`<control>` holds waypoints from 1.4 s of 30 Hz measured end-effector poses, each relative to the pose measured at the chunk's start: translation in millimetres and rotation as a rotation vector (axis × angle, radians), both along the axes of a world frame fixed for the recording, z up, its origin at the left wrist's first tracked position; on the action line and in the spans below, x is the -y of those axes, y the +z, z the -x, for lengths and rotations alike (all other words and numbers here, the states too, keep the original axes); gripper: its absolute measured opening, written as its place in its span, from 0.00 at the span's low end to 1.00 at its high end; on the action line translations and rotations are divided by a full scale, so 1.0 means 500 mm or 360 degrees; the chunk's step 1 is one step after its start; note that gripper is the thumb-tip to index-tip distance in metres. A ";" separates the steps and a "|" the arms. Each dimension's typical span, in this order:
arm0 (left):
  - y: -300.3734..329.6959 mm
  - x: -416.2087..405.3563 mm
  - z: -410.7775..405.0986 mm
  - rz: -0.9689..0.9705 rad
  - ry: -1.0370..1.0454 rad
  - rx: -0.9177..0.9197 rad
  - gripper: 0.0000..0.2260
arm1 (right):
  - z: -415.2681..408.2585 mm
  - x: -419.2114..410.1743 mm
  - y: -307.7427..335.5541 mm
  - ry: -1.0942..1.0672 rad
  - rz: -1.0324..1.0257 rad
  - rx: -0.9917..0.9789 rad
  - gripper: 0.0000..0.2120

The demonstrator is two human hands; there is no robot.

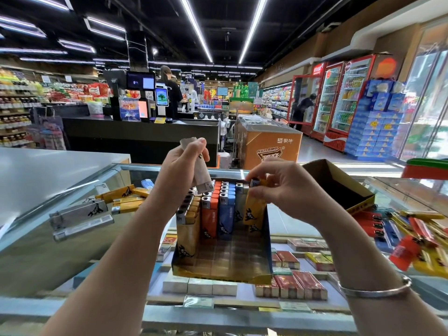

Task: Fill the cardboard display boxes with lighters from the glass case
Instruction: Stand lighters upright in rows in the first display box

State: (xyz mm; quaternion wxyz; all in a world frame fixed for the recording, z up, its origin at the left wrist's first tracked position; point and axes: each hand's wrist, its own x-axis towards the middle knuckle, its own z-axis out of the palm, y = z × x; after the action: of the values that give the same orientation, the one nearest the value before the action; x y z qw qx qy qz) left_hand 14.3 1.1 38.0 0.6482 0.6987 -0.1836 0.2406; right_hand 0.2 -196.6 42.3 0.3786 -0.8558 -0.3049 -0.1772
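Lighters (218,209) half-fill box (218,270), frame centre. Right hand (283,190) pinches yellow lighter (253,212), seating it in back row. Left hand (181,166) grips grey lighter (201,175) above. Next: press down, slot grey one.

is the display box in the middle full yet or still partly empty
Partly empty. The display box has lighters standing only along its back and left side; the near slots show bare cardboard.
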 end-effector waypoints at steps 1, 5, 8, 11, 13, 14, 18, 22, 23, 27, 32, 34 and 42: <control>0.000 0.000 -0.001 0.0007 -0.0002 -0.0009 0.13 | 0.000 -0.001 -0.002 -0.0014 0.0074 0.0037 0.09; 0.000 0.001 -0.002 0.0013 0.0000 -0.0059 0.11 | 0.003 -0.001 -0.003 -0.0049 0.0258 0.0085 0.10; -0.002 0.003 -0.002 -0.0026 -0.0012 -0.0063 0.10 | 0.003 -0.004 -0.003 -0.0098 0.0417 0.0091 0.11; -0.001 0.005 -0.002 -0.0031 -0.0016 -0.0067 0.09 | 0.003 -0.010 -0.003 -0.0127 0.0537 0.0129 0.10; -0.002 0.006 -0.003 -0.0030 -0.0011 -0.0071 0.09 | 0.005 -0.012 -0.001 -0.0153 0.0586 0.0163 0.09; -0.002 0.006 -0.003 -0.0034 -0.0008 -0.0073 0.09 | 0.007 -0.012 0.000 -0.0161 0.0604 0.0176 0.09; -0.003 0.005 -0.006 -0.0040 -0.0006 -0.0085 0.10 | 0.011 -0.019 0.001 -0.0168 0.0645 0.0188 0.09; -0.004 0.001 -0.010 -0.0063 0.0023 -0.0085 0.10 | 0.012 -0.023 0.002 -0.0201 0.0668 0.0199 0.08; -0.005 0.001 -0.011 -0.0060 0.0019 -0.0084 0.10 | 0.013 -0.024 0.002 -0.0194 0.0656 0.0199 0.08; -0.006 0.000 -0.011 -0.0073 0.0035 -0.0069 0.10 | 0.017 -0.031 -0.003 -0.0147 0.0669 0.0231 0.08; -0.003 -0.002 -0.010 -0.0004 -0.0010 -0.0052 0.09 | 0.014 -0.024 -0.005 -0.0244 0.0746 0.0261 0.08; -0.003 -0.003 -0.011 -0.0019 -0.0032 -0.0031 0.09 | 0.009 -0.017 -0.005 -0.0297 0.0783 0.0267 0.09; -0.003 -0.009 -0.013 -0.0023 -0.0171 -0.0056 0.15 | 0.000 -0.012 -0.008 -0.0190 0.0372 0.0220 0.09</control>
State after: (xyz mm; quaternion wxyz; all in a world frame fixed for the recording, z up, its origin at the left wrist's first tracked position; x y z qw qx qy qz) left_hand 20.9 5.7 36.3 0.6584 0.6966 -0.2110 0.1918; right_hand 0.2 -190.4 38.4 0.2431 -0.8964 -0.2973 -0.2214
